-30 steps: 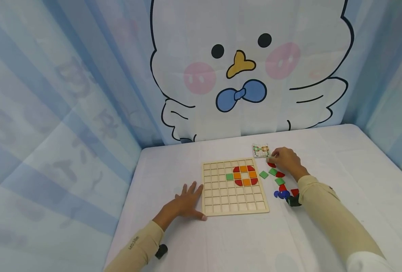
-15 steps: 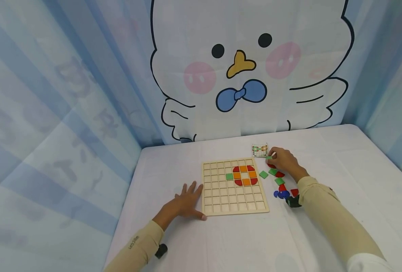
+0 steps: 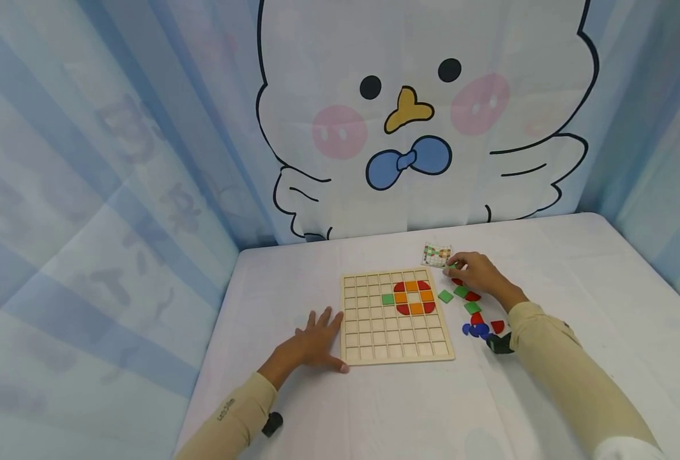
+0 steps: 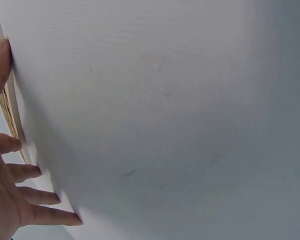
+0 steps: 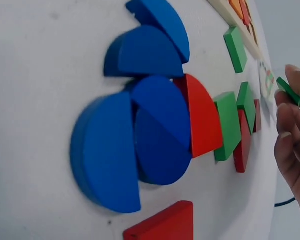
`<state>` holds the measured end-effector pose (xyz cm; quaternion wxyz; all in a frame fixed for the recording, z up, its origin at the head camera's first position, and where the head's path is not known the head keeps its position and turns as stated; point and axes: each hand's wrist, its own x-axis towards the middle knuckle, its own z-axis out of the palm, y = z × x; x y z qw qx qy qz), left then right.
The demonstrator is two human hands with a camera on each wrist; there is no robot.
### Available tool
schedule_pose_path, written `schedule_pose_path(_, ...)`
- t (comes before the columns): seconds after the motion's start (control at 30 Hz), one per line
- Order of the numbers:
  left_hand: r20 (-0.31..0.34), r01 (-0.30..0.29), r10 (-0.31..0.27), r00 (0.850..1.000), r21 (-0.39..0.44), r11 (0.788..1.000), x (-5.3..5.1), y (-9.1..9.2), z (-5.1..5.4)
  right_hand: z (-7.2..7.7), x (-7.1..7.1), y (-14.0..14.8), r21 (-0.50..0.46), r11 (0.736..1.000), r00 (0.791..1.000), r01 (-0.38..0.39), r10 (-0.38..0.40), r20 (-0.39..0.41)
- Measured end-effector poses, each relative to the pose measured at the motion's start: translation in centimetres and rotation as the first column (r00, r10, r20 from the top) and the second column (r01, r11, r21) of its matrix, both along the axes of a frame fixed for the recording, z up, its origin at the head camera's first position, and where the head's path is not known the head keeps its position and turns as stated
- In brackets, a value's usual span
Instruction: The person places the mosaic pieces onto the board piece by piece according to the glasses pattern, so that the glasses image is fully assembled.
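A square wooden grid board (image 3: 374, 332) lies on the table, with red quarter-round tiles (image 3: 430, 308) and orange square tiles (image 3: 411, 285) set in a ring near its upper right. A green tile (image 3: 388, 299) sits beside that ring. My left hand (image 3: 315, 342) rests at the board's left edge, fingers spread and straight. Between thumb and fingers, my right hand (image 3: 480, 271) pinches a green square tile (image 5: 289, 91). Its fingertips are at the lower right corner of a small printed pattern card (image 3: 436, 254); whether they touch it I cannot tell.
Right of the board lie loose green tiles (image 3: 445, 296), red tiles (image 3: 497, 326) and several blue rounded tiles (image 5: 110, 150), some overlapping. A black wrist camera (image 3: 499, 344) hangs under the right sleeve. A printed curtain (image 3: 403, 204) stands behind the table.
The right hand has shifted slightly left with the green tile still pinched. The pattern card has slid a little to the left. The left hand and board look nearly still.
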<state>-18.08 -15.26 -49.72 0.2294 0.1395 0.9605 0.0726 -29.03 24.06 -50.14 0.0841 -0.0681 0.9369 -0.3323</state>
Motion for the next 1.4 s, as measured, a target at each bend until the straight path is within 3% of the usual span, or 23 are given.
schedule_pose_path(0.27,0.003,0.0,0.0,1.0,0.008,1.0,-0.1,0.0,0.2,0.9,0.5,-1.4,-0.066,0.985,0.987,-0.161,0.162,0.007)
schedule_pose_path(0.47,-0.008,0.003,-0.003,1.0,0.022,1.0,-0.1,0.0,0.3,1.6,1.1,-3.4,-0.163,0.961,0.975,-0.222,0.222,-0.015)
schedule_pose_path(0.63,-0.008,0.003,-0.003,1.0,0.021,1.0,-0.1,0.0,0.3,1.7,1.5,-5.2,-0.182,0.945,0.963,-0.271,0.268,-0.039)
schedule_pose_path(1.0,-0.009,-0.021,0.022,1.0,0.035,0.999,0.0,0.2,0.5,1.3,2.2,-7.9,-0.166,0.939,0.954,-0.3,0.293,-0.065)
schedule_pose_path(1.4,-0.008,-0.013,0.014,1.0,0.025,1.0,0.0,0.2,0.4,0.8,1.8,-9.8,-0.306,0.887,0.938,-0.345,0.34,-0.07)
